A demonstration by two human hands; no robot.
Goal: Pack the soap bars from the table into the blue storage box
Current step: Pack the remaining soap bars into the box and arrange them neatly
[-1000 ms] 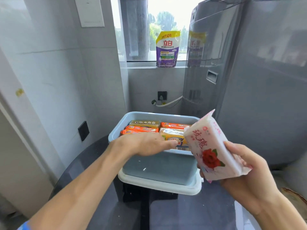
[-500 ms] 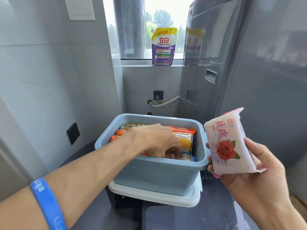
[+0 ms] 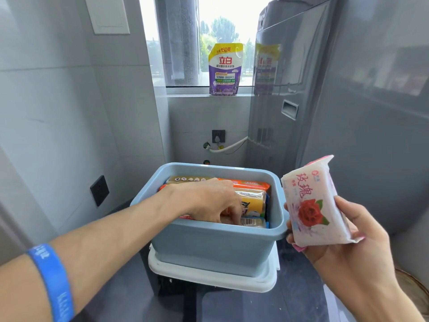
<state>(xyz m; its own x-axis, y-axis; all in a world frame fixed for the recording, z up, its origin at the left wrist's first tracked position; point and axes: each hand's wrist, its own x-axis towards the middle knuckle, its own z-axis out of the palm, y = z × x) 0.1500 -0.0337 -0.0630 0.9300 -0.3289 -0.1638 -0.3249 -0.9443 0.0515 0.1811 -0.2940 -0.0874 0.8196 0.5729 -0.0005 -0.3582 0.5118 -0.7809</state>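
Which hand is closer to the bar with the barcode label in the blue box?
Left. The left hand is down inside the blue storage box, fingers right at the barcode bar. The right hand holds the rose soap bar outside the box.

Left hand (image 3: 206,201) reaches among soap bars (image 3: 251,203) inside blue storage box (image 3: 216,242); right hand (image 3: 343,238) grips rose-print soap bar (image 3: 313,203) beside it.

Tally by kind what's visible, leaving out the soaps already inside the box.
Rose soap pack, in right hand: 1
Blue storage box: 1
White tray beneath it: 1
Detergent pouch: 1
Total: 4
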